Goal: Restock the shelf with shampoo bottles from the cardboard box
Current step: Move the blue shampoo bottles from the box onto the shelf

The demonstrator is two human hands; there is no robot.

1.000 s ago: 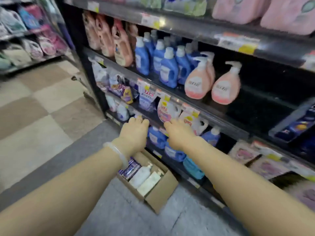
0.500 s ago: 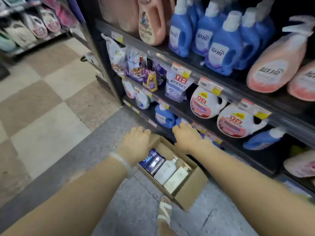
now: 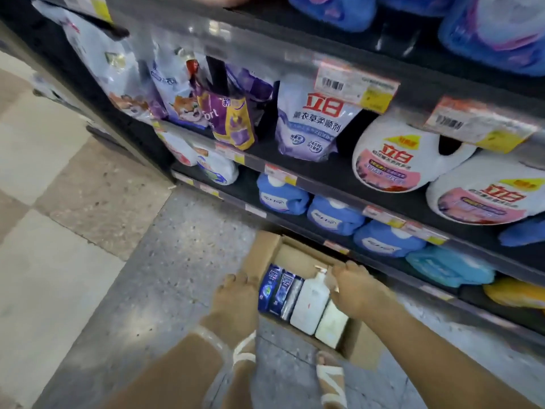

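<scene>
Fingers (image 3: 236,280) of both hands rest on the cardboard box (image 3: 298,255) edges.

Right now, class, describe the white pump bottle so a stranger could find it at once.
Find the open cardboard box on the floor below the shelves. Inside, the white pump bottle lies between dark blue packs and a cream bottle. It alone is plain white with its pump showing.

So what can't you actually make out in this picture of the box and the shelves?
All in the head view:
- Right hand: hides the cream bottle's top; grip unclear.
- Left hand: covers the cardboard box rim; fingertips hidden.
- White pump bottle: label blurred.
- Blue jugs: tops hidden behind the shelf edge.
- Price tags: print too small.
</scene>
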